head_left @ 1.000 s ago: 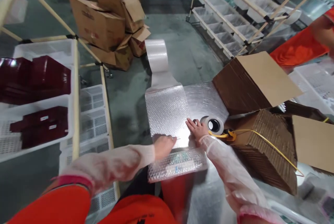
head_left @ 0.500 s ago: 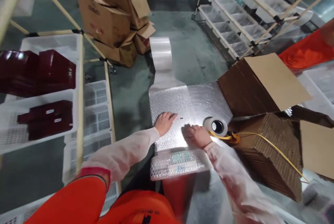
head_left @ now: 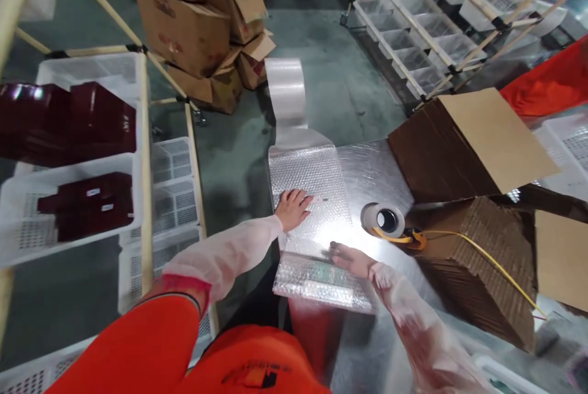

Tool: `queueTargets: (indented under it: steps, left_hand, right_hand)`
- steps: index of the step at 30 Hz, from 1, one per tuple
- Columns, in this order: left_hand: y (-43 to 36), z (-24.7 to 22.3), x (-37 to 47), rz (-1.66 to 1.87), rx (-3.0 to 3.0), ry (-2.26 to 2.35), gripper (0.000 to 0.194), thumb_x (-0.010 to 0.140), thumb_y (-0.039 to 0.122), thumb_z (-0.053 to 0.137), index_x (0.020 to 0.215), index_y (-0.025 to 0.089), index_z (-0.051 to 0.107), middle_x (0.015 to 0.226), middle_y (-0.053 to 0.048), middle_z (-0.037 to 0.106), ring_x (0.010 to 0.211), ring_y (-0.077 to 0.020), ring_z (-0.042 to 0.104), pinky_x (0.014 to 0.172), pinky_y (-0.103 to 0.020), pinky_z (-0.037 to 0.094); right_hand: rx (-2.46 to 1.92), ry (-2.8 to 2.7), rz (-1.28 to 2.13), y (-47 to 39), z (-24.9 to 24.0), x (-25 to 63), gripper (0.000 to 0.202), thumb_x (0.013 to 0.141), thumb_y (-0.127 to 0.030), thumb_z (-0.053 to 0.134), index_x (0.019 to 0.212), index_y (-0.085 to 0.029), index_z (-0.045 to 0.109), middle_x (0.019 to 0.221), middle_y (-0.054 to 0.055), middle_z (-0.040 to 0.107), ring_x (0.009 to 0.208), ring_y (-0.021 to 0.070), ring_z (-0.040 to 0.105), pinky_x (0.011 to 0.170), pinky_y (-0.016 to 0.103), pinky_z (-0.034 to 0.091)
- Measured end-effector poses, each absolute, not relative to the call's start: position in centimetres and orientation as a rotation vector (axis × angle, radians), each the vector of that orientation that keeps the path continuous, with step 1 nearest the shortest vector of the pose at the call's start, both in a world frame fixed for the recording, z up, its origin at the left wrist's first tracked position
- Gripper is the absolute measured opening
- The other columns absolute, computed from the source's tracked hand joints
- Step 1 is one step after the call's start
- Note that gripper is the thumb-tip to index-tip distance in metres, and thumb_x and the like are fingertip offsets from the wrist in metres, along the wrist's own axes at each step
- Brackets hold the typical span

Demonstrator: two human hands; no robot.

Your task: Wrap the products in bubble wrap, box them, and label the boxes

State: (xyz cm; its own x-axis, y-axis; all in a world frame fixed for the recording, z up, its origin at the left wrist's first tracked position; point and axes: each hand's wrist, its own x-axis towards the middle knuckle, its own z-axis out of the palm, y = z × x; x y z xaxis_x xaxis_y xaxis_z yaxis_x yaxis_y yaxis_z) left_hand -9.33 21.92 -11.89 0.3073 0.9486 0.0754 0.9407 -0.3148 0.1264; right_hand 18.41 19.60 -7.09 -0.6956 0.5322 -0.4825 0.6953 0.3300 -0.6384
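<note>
A strip of bubble wrap lies along the metal table. Its near end is folded over into a bubble-wrapped packet with something pale green and white showing through; what it is I cannot make out. My left hand rests flat on the strip, fingers spread. Just beyond the packet, my right hand is low over the wrap with its fingers stretched out, holding nothing; whether it touches the wrap I cannot tell. A roll of tape on a yellow tape dispenser sits to the right.
Past the table's far edge the wrap continues as a curved band. Flattened cardboard and an open carton crowd the right. At left, a rack holds white baskets with dark red boxes. Cardboard boxes are piled behind.
My right hand has drawn back toward my body, from the middle of the strip to the packet's far edge, its fingers straightening. My left hand stays on the wrap.
</note>
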Motion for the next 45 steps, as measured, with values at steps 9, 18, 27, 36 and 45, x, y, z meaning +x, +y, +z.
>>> queueTargets:
  steps: [9, 18, 27, 36, 45]
  left_hand:
    - [21.8, -11.7, -9.4, 0.203, 2.483, 1.811, 0.047, 0.095, 0.04, 0.048, 0.138, 0.02, 0.05, 0.138, -0.015, 0.053, 0.127, -0.0316, 0.041, 0.103, -0.049, 0.028]
    - [19.9, -12.1, -7.6, 0.256, 2.411, 1.807, 0.046, 0.095, 0.039, 0.047, 0.138, 0.023, 0.05, 0.138, -0.015, 0.053, 0.128, -0.0304, 0.042, 0.105, -0.049, 0.027]
    - [20.7, -8.6, -8.0, 0.085, 2.266, 1.817, 0.067, 0.084, 0.051, 0.061, 0.14, 0.018, 0.045, 0.141, -0.017, 0.047, 0.125, -0.0333, 0.042, 0.096, -0.045, 0.034]
    - [19.6, -8.7, -7.2, 0.002, 2.333, 1.842, 0.064, 0.085, 0.045, 0.06, 0.141, 0.02, 0.044, 0.143, -0.016, 0.046, 0.128, -0.0333, 0.041, 0.099, -0.048, 0.032]
    - [20.1, -7.4, -6.7, -0.03, 2.339, 1.822, 0.067, 0.083, 0.046, 0.062, 0.141, 0.02, 0.043, 0.141, -0.018, 0.049, 0.128, -0.0333, 0.043, 0.101, -0.048, 0.03]
  right_hand:
    - [1.16, 2.333, -1.302, 14.7, -3.4, 18.6, 0.104, 0.044, -0.049, 0.087, 0.136, -0.019, 0.051, 0.14, 0.016, 0.053, 0.116, 0.0346, 0.059, 0.096, 0.043, 0.049]
    - [1.986, 2.784, -0.184, 0.3, -6.7, 26.8, 0.068, 0.07, -0.052, 0.076, 0.123, -0.018, 0.05, 0.122, 0.018, 0.062, 0.111, 0.0341, 0.056, 0.09, 0.048, 0.049]
    - [2.119, 2.773, 0.052, -4.2, -6.5, 23.0, 0.016, 0.09, -0.035, 0.059, 0.098, -0.021, 0.061, 0.119, 0.011, 0.066, 0.119, 0.0283, 0.055, 0.095, 0.045, 0.042]
    - [2.121, 2.831, -0.07, -4.7, -7.7, 22.6, 0.043, 0.086, -0.006, 0.053, 0.124, -0.026, 0.06, 0.125, 0.008, 0.062, 0.128, 0.0246, 0.049, 0.105, 0.047, 0.042]
    - [2.069, 2.951, 0.032, -5.7, -9.0, 23.2, 0.057, 0.087, -0.001, 0.045, 0.136, -0.031, 0.053, 0.134, 0.009, 0.056, 0.138, 0.0272, 0.04, 0.102, 0.049, 0.047]
